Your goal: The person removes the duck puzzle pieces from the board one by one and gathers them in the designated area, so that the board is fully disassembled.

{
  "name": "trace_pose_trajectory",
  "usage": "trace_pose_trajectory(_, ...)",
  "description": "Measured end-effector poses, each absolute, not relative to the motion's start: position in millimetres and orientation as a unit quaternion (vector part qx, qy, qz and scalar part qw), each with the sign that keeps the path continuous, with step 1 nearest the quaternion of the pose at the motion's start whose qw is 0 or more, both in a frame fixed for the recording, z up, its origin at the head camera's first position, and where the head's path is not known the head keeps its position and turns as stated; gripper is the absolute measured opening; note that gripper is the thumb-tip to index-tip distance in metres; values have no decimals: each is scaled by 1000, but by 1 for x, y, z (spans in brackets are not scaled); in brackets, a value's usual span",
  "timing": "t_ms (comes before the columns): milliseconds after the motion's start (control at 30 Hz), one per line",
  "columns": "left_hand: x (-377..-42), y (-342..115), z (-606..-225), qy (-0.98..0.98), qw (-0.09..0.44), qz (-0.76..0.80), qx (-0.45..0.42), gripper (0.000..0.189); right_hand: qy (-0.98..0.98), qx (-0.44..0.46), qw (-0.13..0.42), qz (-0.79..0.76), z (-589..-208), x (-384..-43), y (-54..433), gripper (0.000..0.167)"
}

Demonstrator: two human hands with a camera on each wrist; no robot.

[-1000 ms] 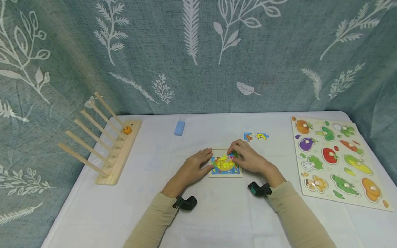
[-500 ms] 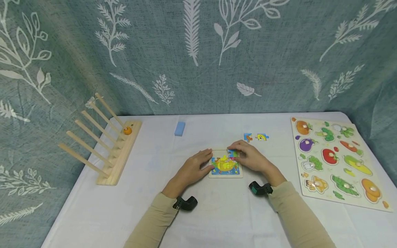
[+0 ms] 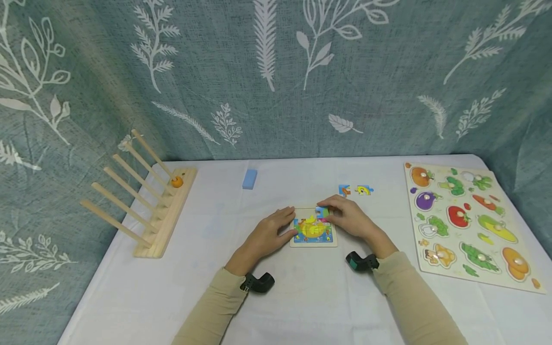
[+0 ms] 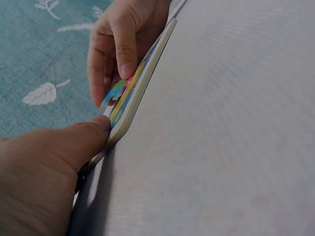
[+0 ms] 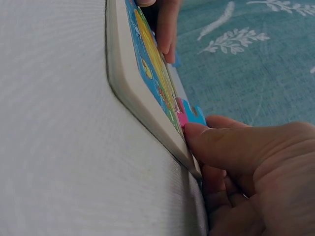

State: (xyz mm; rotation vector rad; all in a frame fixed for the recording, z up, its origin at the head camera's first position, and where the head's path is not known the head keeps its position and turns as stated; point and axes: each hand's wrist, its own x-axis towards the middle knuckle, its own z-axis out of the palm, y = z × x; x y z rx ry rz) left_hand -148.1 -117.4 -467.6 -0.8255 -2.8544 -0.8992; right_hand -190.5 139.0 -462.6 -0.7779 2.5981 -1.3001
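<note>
Arms, two, in beige sleeves. Left arm: enters from seven o'clock, forearm running toward one. Right arm: enters from five o'clock, forearm running toward eleven. Wrists, two: bare just beyond the cuffs.

Left grip: bare hand, back uppermost, fingers fairly straight and close together toward two o'clock; left thumb spread apart from them.

Right grip: bare hand, index finger arched toward between nine and ten o'clock, right thumb opposed in a pinch.
</note>
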Motion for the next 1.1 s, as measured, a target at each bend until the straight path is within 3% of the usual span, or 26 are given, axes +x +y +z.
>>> trace_pose_trajectory(700,-151,-117,-466,-920,19,-290,-264,55,876,-204,49,-434,-453,-190,145,31)
trace_pose_trajectory(1100,-148,-116,-468,-917,23,-294,-268,54,886,-140,29,-440,-439,-200,194,34)
